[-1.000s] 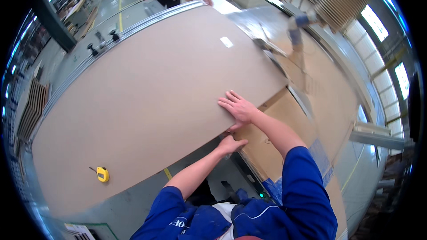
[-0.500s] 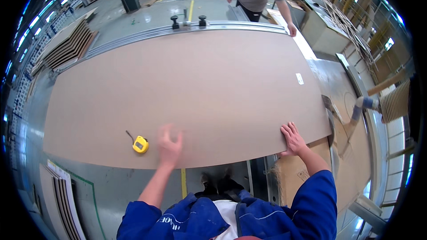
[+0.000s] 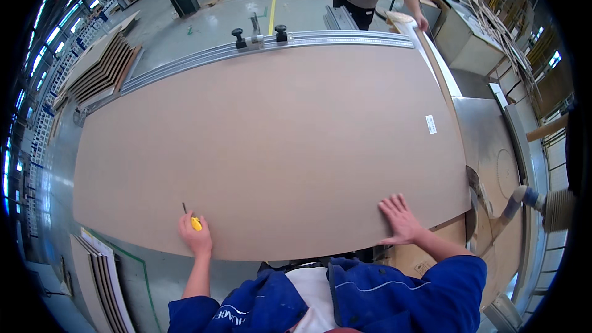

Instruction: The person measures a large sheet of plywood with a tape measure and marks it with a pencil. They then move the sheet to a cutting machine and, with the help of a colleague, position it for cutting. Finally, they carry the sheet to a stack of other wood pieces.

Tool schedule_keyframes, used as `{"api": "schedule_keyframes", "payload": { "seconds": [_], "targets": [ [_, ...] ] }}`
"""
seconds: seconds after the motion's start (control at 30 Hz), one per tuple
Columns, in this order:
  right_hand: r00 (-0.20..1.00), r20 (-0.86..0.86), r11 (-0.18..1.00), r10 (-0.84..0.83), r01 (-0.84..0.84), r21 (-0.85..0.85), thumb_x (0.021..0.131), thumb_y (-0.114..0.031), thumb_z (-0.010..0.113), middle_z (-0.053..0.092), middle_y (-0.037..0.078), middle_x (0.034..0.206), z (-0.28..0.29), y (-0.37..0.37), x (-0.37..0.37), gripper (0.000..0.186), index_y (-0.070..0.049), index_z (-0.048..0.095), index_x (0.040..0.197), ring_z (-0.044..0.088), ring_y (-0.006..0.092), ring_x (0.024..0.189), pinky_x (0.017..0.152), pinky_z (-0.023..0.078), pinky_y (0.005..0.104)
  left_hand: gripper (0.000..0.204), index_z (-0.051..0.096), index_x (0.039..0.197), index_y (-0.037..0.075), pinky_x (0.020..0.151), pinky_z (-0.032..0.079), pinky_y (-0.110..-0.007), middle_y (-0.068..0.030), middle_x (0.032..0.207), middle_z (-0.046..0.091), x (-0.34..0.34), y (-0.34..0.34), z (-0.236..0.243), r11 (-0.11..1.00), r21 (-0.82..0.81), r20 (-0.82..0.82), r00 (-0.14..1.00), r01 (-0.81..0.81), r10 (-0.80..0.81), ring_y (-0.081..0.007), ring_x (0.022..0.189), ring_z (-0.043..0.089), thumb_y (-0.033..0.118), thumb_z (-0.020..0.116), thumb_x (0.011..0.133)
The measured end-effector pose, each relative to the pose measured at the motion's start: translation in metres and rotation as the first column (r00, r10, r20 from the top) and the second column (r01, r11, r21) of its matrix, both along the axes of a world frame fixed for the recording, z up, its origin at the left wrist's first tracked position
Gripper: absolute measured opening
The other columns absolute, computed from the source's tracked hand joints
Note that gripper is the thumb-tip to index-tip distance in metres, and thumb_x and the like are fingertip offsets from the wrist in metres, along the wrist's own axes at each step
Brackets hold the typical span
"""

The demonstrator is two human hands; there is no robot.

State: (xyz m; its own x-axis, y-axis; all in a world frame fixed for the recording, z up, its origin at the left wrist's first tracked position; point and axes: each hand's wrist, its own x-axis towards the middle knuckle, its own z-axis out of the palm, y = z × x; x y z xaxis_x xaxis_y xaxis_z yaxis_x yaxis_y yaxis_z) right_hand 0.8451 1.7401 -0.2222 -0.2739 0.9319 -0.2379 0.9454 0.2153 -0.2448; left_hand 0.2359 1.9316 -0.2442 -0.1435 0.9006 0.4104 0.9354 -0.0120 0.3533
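Left hand (image 3: 198,240) wraps my tape measure (image 3: 197,224), right hand (image 3: 402,221) spread on likely heavy, stiff board (image 3: 277,142), best held edgewise

- I see the left hand (image 3: 198,242) curled, its fingers bent inward.
- The left forearm (image 3: 197,277) reaches almost straight ahead.
- Over on the other side, the right hand (image 3: 402,222) is palm down and flattened, thumb (image 3: 387,242) well out.
- The right forearm (image 3: 441,246) slants inward, the hands well apart.
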Motion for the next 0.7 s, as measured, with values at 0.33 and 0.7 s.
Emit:
{"api": "schedule_keyframes", "payload": {
  "seconds": [0.33, 0.7],
  "targets": [
    [0.994, -0.075, 0.996, 0.082, -0.08, 0.032, 0.097, -0.066, 0.048, 0.044, 0.016, 0.157, -0.002, 0.093, -0.078, 0.088, -0.002, 0.036, 0.156, 0.034, 0.036, 0.15, 0.128, 0.012, 0.0552, 0.039, 0.064, 0.124, 0.003, 0.093, 0.046, -0.048, -0.0151, 0.112, 0.058, 0.018, 0.018, -0.013, 0.98, -0.037, -0.142, 0.971, -0.197, 0.19, -0.0365, 0.108, 0.056, 0.023, 0.071, 0.091],
    [0.995, -0.091, 0.99, 0.029, -0.016, 0.139, 0.097, -0.064, 0.049, 0.043, 0.015, 0.159, -0.02, 0.092, -0.082, 0.087, -0.002, 0.035, 0.157, 0.035, 0.0337, 0.151, 0.129, 0.011, 0.0516, 0.04, 0.064, 0.123, 0.002, 0.092, 0.046, -0.049, -0.0162, 0.11, 0.057, 0.006, 0.024, -0.034, 0.989, -0.023, -0.162, 0.976, -0.149, 0.144, -0.0372, 0.106, 0.056, 0.024, 0.072, 0.09]
  ]
}}
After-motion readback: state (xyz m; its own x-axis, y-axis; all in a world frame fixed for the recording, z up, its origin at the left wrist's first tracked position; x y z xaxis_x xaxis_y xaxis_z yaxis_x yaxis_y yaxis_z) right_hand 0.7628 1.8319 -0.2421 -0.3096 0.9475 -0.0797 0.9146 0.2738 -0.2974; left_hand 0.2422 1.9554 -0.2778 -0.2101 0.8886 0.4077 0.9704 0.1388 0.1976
